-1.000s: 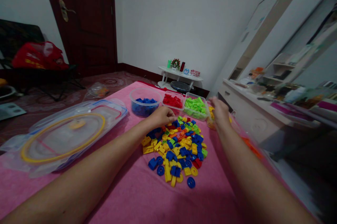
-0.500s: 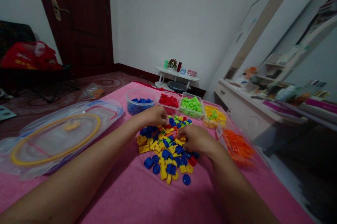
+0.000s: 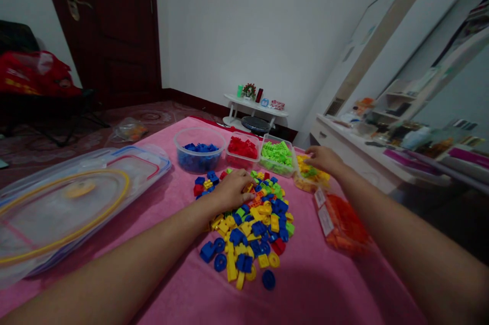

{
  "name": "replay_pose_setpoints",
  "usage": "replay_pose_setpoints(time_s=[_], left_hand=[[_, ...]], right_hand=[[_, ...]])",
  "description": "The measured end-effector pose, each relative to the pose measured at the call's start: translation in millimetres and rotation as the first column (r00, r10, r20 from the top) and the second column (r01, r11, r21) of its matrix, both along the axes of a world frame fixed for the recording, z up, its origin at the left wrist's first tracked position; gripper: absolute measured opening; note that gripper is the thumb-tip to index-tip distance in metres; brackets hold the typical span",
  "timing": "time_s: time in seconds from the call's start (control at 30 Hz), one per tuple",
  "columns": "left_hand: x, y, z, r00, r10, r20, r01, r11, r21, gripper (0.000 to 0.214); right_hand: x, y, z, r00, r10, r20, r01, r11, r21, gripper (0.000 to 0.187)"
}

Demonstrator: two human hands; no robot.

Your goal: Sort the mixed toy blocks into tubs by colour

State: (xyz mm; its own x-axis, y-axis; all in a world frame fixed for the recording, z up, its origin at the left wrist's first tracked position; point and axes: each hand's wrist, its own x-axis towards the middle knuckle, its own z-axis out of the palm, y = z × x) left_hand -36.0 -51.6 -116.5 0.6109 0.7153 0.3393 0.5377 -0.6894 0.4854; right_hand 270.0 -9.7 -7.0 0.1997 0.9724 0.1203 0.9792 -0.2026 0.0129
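A mixed pile of plastic building bricks (image 3: 244,236), mostly blue and yellow with some red, green and orange, is spread on the pink cloth (image 3: 183,284). My left hand (image 3: 232,190) rests on the far left part of this pile, its fingers bent and the thumb apart from them. No brick shows between them. Over at the right, my right hand (image 3: 324,158) hangs above the rim of the box of yellow bricks (image 3: 311,181). Its fingers are apart and partly stretched out, with nothing visible in them. A few green bricks lie among the yellow ones.
Behind the pile stand a round tub of blue bricks (image 3: 199,159), a box of red bricks (image 3: 243,149) and a box of green bricks (image 3: 277,154). A box of orange bricks (image 3: 346,228) sits under my right forearm. Stacked clear lids (image 3: 84,197) lie at the left.
My right hand has moved from the pile, right and away from me, to the yellow box. My left hand has come slightly nearer over the pile. The view has shifted a little.
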Motion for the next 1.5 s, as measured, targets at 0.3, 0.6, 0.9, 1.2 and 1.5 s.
replay_pose_setpoints(time_s=[0.3, 0.6, 0.9, 1.2, 1.5], left_hand=[[2, 2, 1.2, 1.000, 0.005, -0.003, -0.006, 0.998, -0.055, 0.032], [2, 0, 1.7, 1.000, 0.017, -0.013, -0.018, 0.997, -0.074, 0.032], [3, 0, 3.4, 1.000, 0.024, -0.014, -0.025, 0.997, -0.072, 0.031], [2, 0, 1.7, 1.000, 0.011, 0.007, -0.010, 0.998, -0.067, 0.027], [3, -1, 3.6, 1.000, 0.014, 0.005, -0.014, 0.997, -0.076, 0.028]], right_hand=[[42, 28, -25.4, 0.859, -0.277, -0.430, 0.112, 0.922, -0.371, 0.076], [48, 10, -15.4, 0.837, -0.255, -0.485, 0.113, 0.946, -0.303, 0.047], [26, 11, 5.8, 0.868, -0.222, -0.444, 0.110, 0.958, -0.265, 0.019], [15, 17, 6.6, 0.971, -0.066, -0.230, 0.032, 0.988, -0.148, 0.013], [22, -1, -14.9, 0.991, -0.131, -0.029, 0.117, 0.952, -0.282, 0.008]])
